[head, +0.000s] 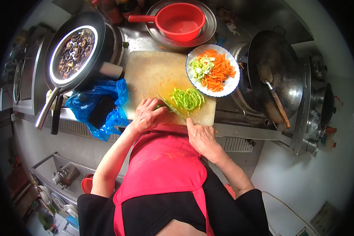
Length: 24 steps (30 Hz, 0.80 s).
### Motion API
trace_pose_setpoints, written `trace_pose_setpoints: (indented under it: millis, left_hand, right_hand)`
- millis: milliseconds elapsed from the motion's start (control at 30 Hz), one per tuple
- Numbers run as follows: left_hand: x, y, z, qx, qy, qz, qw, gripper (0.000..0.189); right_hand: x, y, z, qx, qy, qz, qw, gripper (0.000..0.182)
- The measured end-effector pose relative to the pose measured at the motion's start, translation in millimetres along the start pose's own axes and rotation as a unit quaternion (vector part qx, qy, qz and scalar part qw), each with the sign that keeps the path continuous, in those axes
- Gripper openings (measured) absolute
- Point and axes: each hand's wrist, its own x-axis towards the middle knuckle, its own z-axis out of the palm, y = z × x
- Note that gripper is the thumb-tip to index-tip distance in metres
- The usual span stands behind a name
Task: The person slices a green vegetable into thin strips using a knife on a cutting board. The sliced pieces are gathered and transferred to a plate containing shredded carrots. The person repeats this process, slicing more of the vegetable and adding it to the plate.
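My right hand [202, 138] grips the handle of a kitchen knife [172, 108], its blade slanting across the cutting board [153, 69]. On the blade's left, my left hand [149, 113] presses down on a green vegetable piece [158, 106], mostly hidden under the fingers. A small heap of green vegetable strips [188, 99], perhaps green pepper, lies just right of the blade. Overlapping the board's right edge is a white plate [198, 84] holding carrot shreds [219, 70] and pale green shredded vegetable [201, 67].
At left, a pan [54, 82] of soaked dark mushroom pieces [76, 53] rests in a black wok [99, 44]. A blue plastic bag [118, 107] hangs over the counter edge. A red dipper [180, 22] sits behind the board. To the right stands a wok [286, 70] with a spatula [275, 100].
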Motion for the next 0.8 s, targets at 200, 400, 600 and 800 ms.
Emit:
trace_pose_setpoints:
  millis: [200, 400, 600, 800]
  left_hand:
    - [2, 1, 1, -0.016, 0.018, 0.009, 1.000, 0.033]
    - [0, -2, 3, -0.014, 0.027, 0.017, 0.999, 0.031]
    - [0, -1, 1, -0.002, 0.020, 0.018, 1.000, 0.034]
    - [-1, -1, 3, -0.022, 0.016, 0.015, 1.000, 0.033]
  right_hand:
    - [26, 5, 36, 0.070, 0.006, 0.025, 0.997, 0.008]
    - [39, 3, 21, 0.056, 0.007, 0.028, 0.998, 0.011]
    - [3, -4, 12, 0.031, -0.009, 0.018, 0.999, 0.010]
    - [36, -7, 29, 0.060, 0.000, 0.034, 0.998, 0.011]
